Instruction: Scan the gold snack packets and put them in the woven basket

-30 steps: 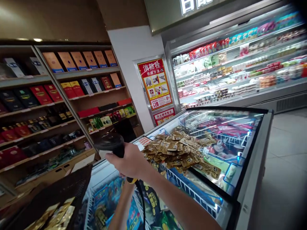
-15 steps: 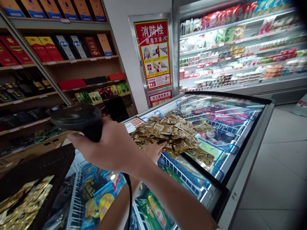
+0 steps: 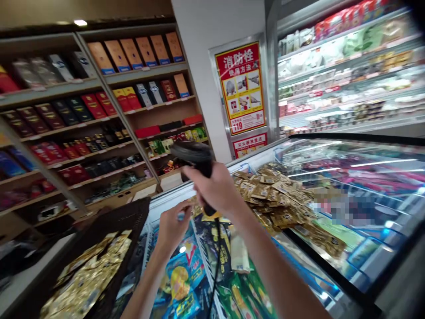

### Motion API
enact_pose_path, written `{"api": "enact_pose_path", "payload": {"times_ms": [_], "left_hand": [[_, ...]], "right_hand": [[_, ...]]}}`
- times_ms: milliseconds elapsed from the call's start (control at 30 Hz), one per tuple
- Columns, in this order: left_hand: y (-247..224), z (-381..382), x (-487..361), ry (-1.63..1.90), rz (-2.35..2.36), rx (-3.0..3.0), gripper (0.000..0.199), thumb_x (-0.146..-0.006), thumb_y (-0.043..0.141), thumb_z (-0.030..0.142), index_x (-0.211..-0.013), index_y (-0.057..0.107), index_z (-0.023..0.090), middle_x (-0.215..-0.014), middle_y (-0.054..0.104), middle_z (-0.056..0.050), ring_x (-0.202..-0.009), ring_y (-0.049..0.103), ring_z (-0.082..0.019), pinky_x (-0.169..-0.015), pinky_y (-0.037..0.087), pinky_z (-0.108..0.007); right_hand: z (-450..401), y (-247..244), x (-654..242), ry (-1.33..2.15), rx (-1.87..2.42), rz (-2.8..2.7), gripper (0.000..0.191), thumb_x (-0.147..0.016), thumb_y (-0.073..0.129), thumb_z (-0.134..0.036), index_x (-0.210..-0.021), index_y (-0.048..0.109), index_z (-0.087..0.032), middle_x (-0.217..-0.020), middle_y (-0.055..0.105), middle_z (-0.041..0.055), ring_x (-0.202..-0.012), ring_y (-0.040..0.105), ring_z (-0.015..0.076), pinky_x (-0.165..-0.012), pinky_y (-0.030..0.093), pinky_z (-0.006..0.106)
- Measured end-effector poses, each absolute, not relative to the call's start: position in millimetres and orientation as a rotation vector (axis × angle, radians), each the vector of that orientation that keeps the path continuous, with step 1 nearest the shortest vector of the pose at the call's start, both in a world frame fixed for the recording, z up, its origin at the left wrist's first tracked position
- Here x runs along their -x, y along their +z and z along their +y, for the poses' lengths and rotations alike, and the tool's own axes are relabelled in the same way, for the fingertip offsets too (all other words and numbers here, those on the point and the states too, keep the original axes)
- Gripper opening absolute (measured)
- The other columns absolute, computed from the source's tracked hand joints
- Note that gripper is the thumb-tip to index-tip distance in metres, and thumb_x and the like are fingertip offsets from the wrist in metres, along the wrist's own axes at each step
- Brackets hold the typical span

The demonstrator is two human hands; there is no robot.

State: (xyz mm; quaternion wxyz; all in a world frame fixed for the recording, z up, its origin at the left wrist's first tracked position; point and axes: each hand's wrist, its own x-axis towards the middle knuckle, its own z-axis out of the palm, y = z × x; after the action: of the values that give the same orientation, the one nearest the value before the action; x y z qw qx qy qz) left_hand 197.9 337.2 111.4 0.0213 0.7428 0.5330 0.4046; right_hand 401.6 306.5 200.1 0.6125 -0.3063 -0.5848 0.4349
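1. While your right grip [image 3: 217, 190] clenches a black barcode scanner [image 3: 192, 155], its black cord [image 3: 216, 266] hangs down past your hand.
2. Your left grip [image 3: 172, 226] is closed on a small thing [image 3: 181, 216], just below the scanner. It is too blurred to name.
3. Both hands are over a chest freezer [image 3: 186, 195]. Right under them lie bright blue bags [image 3: 181, 279].
4. A heap of small gold packets [image 3: 272, 199] sits to your right, and a dark basket [image 3: 133, 210] to your left holds more gold packs [image 3: 86, 274].
5. Farther off stand wooden shelves [image 3: 99, 115] of boxes, a red and yellow poster [image 3: 241, 88], and a bright cold case [image 3: 345, 75].
6. This looks like the step of holding the scanner and the small thing up together. The next move calls for steady hands and a clear cord.
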Motion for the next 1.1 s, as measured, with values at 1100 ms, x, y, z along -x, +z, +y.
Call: {"api": "enact_pose_path", "payload": {"times_ms": [1100], "left_hand": [[178,292,-60,2.165,1.487,-1.182,0.048,-0.05,0.093,0.044,-0.084,0.078,0.014,-0.081,0.077,-0.008,-0.078,0.07,-0.022,-0.067,0.053,-0.029]], "right_hand": [[262,173,-335,1.099,0.85,-1.74,0.043,-0.096,0.063,-0.05,-0.066,0.053,-0.021,-0.046,0.056,-0.0032,-0.038,0.052,0.0129,-0.045,0.043,0.026]]}}
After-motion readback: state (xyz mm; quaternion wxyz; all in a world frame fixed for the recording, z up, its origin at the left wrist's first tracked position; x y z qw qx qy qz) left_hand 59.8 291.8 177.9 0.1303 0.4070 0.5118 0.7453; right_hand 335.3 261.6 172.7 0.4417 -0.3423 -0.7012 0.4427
